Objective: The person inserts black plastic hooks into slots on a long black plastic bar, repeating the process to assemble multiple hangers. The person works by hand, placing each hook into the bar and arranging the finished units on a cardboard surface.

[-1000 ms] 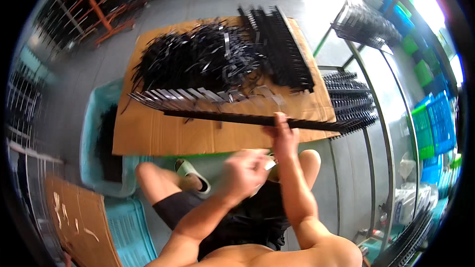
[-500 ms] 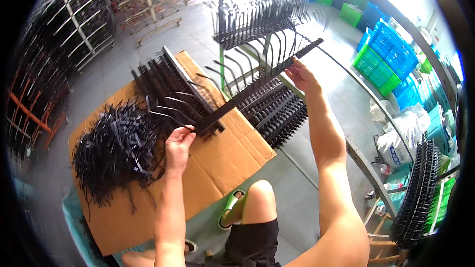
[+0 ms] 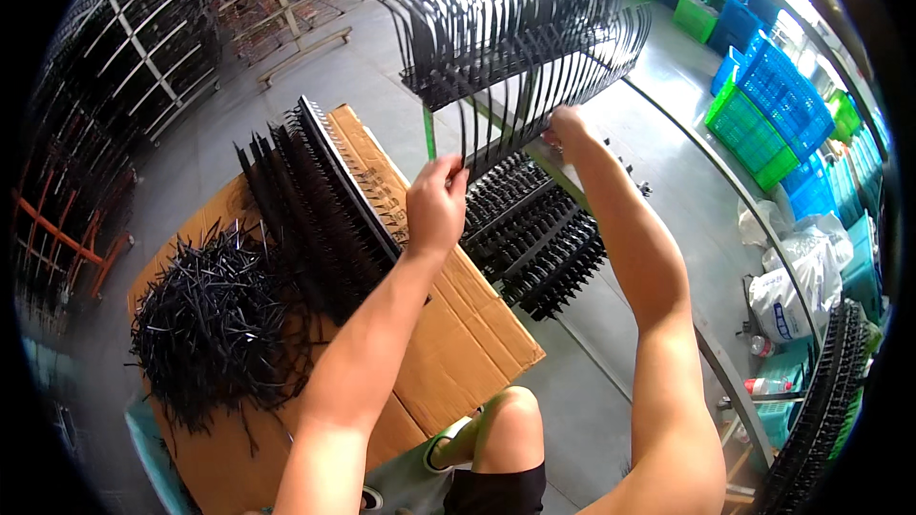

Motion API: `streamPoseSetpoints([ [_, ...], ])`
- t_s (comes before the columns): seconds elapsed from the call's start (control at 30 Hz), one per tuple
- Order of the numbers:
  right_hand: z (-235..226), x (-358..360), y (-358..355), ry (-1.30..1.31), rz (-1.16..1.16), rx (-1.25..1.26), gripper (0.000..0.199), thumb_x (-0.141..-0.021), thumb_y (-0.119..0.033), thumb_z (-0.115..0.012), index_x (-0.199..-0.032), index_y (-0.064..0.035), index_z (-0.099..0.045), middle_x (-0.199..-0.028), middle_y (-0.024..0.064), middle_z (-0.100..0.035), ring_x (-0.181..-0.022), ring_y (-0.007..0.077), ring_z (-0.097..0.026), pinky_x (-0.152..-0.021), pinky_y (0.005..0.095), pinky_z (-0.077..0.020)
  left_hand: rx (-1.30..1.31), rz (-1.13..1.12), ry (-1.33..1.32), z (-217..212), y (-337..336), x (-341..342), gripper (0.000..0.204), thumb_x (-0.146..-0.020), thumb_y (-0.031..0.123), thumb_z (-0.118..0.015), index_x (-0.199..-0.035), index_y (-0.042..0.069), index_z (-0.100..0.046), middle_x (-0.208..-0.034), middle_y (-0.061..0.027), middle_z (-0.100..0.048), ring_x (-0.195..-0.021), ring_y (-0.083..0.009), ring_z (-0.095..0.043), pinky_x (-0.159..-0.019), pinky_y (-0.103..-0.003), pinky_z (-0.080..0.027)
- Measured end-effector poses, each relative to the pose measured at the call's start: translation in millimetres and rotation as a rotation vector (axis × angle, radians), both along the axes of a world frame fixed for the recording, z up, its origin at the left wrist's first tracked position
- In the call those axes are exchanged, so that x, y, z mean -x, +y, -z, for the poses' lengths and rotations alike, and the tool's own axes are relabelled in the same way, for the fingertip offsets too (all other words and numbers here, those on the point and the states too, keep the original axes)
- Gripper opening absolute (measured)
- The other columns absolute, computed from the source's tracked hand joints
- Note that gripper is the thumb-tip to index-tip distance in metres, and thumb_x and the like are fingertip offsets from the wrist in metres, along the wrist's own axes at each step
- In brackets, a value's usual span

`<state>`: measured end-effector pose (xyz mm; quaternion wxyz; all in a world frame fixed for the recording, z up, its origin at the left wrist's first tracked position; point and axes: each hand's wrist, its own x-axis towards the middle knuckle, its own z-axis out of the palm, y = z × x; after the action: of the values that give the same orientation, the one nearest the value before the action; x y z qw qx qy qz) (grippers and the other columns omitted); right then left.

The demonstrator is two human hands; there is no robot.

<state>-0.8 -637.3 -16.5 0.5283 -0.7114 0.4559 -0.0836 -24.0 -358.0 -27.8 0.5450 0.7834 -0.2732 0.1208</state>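
Note:
A long black bar [image 3: 502, 142] with a row of thin curved black strips standing up along it spans my two hands. My left hand [image 3: 438, 206] pinches its near end. My right hand [image 3: 570, 132] is closed around the farther part, its fingertips partly hidden. Just behind it, similar bars with upright strips [image 3: 458, 76] sit on a metal frame. Below my hands are several black bars with short pegs [image 3: 539, 238]. Left of my left hand, a stack of black toothed bars [image 3: 310, 205] lies on a cardboard sheet [image 3: 468, 324], beside a heap of loose black strips [image 3: 210, 324].
Metal frame rails [image 3: 711, 148] curve past on the right. Beyond them stand blue and green plastic crates [image 3: 763, 114], white plastic bags [image 3: 792, 291] and bottles [image 3: 773, 386]. Loaded racks [image 3: 143, 48] stand at the far left. More black bars [image 3: 821, 410] lean at the lower right.
The held bar has moved away from the cardboard to beside the bars on the frame, its strips now upright. My left hand has moved right and forward; my right hand has shifted only slightly.

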Motion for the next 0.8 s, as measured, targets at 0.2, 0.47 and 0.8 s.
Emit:
streamPoseSetpoints([
  [0.2,34,-101,-54,0.198,-0.451,0.964,0.017,-0.092,-0.025,-0.058,-0.102,-0.0157,-0.067,-0.098,0.0018,-0.07,-0.083,0.0191,-0.067,-0.076,0.0353,-0.0543,-0.362,0.016,-0.19,-6,31,-8,0.031,-0.085,0.016,-0.067,-0.112,0.001,-0.063,-0.114,-0.015,-0.062,-0.104,-0.0322,-0.06,-0.09,-0.038,-0.049],
  [0.47,52,-126,-44,-0.276,-0.044,0.473,0.03,-0.091,-0.029,-0.062,-0.094,0.0005,-0.065,-0.089,0.0141,-0.069,-0.082,0.0176,-0.067,-0.07,0.0327,-0.0556,-0.733,-0.119,-0.189,31,145,70,0.039,-0.078,0.027,-0.071,-0.111,0.008,-0.063,-0.114,-0.0119,-0.055,-0.108,-0.0311,-0.051,-0.093,-0.044,-0.041],
  [0.8,39,-1,207,-0.366,-0.78,0.671,0.022,-0.094,-0.019,-0.054,-0.107,-0.0051,-0.065,-0.096,0.0187,-0.067,-0.097,0.0349,-0.066,-0.083,0.0414,-0.0531,-0.974,-0.081,-0.255,61,118,62,0.037,-0.071,0.028,-0.078,-0.103,0.012,-0.066,-0.094,-0.0088,-0.06,-0.097,-0.0272,-0.054,-0.092,-0.042,-0.038],
])
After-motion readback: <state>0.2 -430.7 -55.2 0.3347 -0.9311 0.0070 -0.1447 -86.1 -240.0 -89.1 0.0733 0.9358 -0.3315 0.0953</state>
